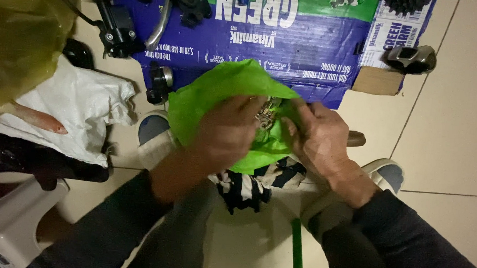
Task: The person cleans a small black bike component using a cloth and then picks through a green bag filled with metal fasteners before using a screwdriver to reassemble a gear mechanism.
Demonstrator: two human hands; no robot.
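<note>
Head view, left hand (225,136): closed grip around a green cloth (219,93) and a small metal part (265,113).
Head view, right hand (317,137): fingers pinched shut on the same part and cloth from the other side.
Where: above the floor (450,131), just in front of a flattened blue box (284,40), a striped rag (258,185) below.
Nearby: brake levers (147,25) on the box; white sack (75,110) to the left.
Risk: I'd say the part could slip out of the cloth and drop, being small and half wrapped.

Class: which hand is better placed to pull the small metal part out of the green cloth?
Probably the right hand: its fingertips pinch at the metal part, while the left hand cups the green cloth.
</note>
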